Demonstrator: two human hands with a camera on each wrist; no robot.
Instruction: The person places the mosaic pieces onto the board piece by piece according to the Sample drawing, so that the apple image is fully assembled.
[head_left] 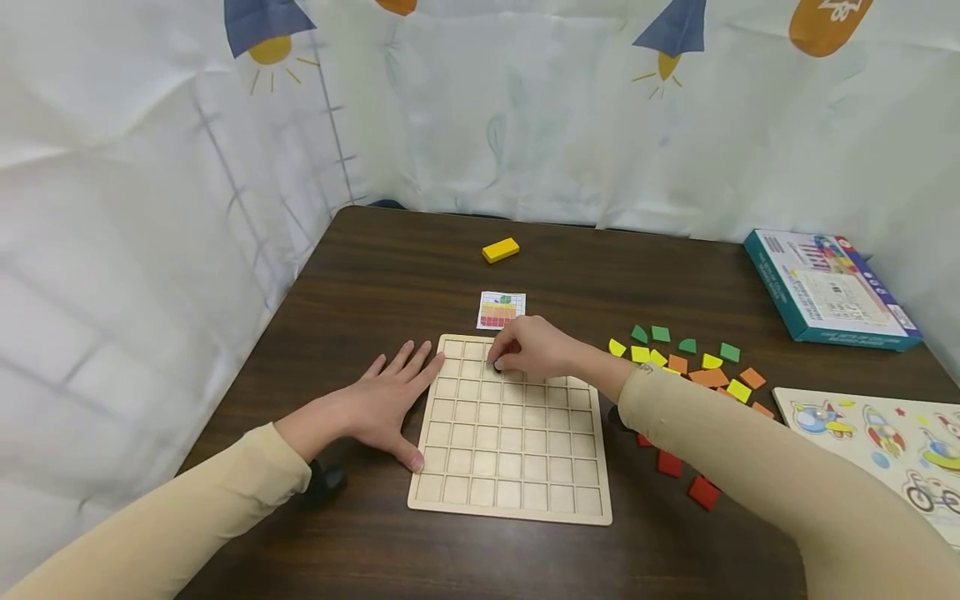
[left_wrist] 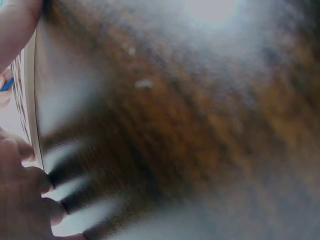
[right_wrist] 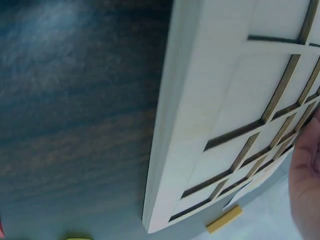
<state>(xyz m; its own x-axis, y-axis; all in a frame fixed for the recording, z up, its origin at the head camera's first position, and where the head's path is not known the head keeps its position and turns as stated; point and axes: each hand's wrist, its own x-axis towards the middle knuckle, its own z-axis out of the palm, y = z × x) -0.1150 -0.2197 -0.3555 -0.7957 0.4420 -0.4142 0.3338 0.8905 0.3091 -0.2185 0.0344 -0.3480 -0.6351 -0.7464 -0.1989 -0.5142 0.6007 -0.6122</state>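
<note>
A pale wooden grid board [head_left: 486, 437] with rows of square recesses lies on the dark table. My left hand [head_left: 378, 408] is spread along its left side, fingertips at the upper left corner and thumb on the lower left edge. Over the board's upper rows my right hand [head_left: 536, 346] pinches a small blue piece [left_wrist: 7, 84] between thumb and fingers; most of the piece is hidden by them. Just beyond the board lies a pattern card [head_left: 498, 310] printed with coloured squares, partly covered by the right hand.
Loose green, yellow, orange and red tiles [head_left: 703, 492] lie right of the board, some beneath the right forearm. A yellow block [head_left: 500, 250] sits farther back. To the right are a box [head_left: 832, 287] and a picture puzzle board [head_left: 888, 446]. White curtains hang behind the table.
</note>
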